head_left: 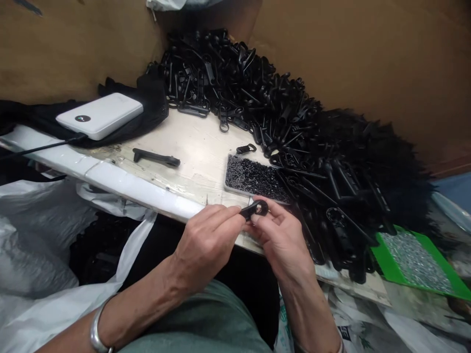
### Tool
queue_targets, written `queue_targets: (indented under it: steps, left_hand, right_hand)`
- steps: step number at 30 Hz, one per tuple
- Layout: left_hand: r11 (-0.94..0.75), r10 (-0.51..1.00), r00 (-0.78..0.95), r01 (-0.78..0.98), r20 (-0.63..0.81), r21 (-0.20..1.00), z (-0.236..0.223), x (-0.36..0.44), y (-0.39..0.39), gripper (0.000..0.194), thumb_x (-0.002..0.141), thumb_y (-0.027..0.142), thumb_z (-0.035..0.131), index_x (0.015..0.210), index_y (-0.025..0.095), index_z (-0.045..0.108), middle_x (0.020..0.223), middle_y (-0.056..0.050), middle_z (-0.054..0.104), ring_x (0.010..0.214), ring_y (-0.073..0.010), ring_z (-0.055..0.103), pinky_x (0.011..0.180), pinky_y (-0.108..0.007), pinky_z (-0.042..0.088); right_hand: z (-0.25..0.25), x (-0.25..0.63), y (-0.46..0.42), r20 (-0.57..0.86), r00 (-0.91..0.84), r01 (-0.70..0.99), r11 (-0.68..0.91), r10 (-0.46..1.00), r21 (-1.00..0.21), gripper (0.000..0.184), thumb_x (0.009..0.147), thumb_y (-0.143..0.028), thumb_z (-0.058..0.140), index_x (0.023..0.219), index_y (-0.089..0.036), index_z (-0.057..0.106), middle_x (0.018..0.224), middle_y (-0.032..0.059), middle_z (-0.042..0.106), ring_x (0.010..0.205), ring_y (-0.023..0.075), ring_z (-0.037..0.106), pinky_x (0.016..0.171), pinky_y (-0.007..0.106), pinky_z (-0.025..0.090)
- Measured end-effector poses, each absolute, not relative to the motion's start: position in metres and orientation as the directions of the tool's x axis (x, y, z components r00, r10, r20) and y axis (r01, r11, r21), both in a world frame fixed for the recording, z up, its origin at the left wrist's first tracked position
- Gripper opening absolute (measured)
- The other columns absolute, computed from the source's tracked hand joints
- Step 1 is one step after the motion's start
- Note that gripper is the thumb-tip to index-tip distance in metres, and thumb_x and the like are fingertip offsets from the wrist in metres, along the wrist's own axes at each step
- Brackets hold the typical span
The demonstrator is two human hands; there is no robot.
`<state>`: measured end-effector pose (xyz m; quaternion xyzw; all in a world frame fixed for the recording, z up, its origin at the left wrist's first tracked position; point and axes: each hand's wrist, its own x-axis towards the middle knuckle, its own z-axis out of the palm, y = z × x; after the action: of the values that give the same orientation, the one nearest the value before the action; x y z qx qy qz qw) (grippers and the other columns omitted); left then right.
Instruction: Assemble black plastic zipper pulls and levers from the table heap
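Between both hands, just over the table's front edge, is a small black plastic part with a ring-shaped end [260, 208]. My left hand [211, 235] pinches its narrow end, fingers closed, the tips partly hidden. On the other side my right hand [283, 230] grips the ring end between thumb and fingers. Right behind the hands lies a clear shallow tray [225, 182] filled with tiny black and grey pieces. A similar short black part with a loop [246, 149] rests behind that tray. Farther left, a longer black plastic arm [156, 158] lies alone on the pale tabletop [198, 142].
A large heap of black plastic parts [235, 83] covers the back and right of the table. A green tray [456, 279] of small shiny metal pieces stands at the right. At the left, a white power bank [106, 113] with a cable rests on black cloth. White sacks [33, 235] hang below.
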<state>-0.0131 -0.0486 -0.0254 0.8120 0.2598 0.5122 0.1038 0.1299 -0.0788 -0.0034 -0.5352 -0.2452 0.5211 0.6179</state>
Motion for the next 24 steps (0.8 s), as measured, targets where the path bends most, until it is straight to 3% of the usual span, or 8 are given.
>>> queue_targets:
  steps: [3,8,17,24]
  left_hand:
    - [-0.827,0.549,0.35,0.36,0.759,0.433,-0.027,-0.016,-0.048,0.012,0.082,0.004,0.064,0.092,0.011,0.066,0.096,-0.008,0.072,0.088,-0.0172,0.066,0.085,-0.03,0.053]
    - [-0.816,0.553,0.356,0.413,0.753,0.403,-0.03,-0.021,-0.044,0.016,0.083,0.011,0.067,0.099,0.013,0.065,0.098,-0.006,0.072,0.091,-0.0156,0.066,0.089,-0.027,0.052]
    - [-0.834,0.539,0.314,0.331,0.782,0.442,-0.023,-0.018,-0.048,0.019,0.085,0.015,0.066,0.104,0.016,0.065,0.1,-0.005,0.073,0.089,-0.0162,0.068,0.088,-0.029,0.055]
    - [-0.832,0.538,0.291,0.336,0.791,0.442,-0.021,-0.018,-0.052,0.018,0.084,0.012,0.065,0.102,0.015,0.067,0.101,-0.004,0.073,0.088,-0.0154,0.069,0.089,-0.028,0.054]
  right_hand:
    - [-0.005,0.126,-0.076,-0.261,0.338,-0.406,-0.11,0.904,-0.907,0.04,0.065,-0.011,0.078,0.102,-0.012,0.063,0.079,0.0012,0.066,0.064,0.0117,0.063,0.058,0.022,0.059]
    - [-0.004,0.125,-0.073,-0.236,0.231,-0.521,-0.085,0.944,-0.849,0.042,0.071,-0.014,0.077,0.109,-0.014,0.061,0.089,0.0016,0.064,0.075,0.0124,0.063,0.067,0.024,0.058]
    - [0.008,0.143,-0.081,-0.14,0.192,-0.406,-0.052,0.971,-0.912,0.046,0.07,-0.02,0.082,0.112,-0.016,0.063,0.091,0.0032,0.068,0.073,0.016,0.066,0.067,0.027,0.058]
    - [0.004,0.14,-0.082,-0.152,0.185,-0.5,-0.04,0.971,-0.865,0.044,0.066,-0.016,0.084,0.106,-0.018,0.067,0.094,0.0025,0.069,0.084,0.0168,0.065,0.076,0.028,0.057]
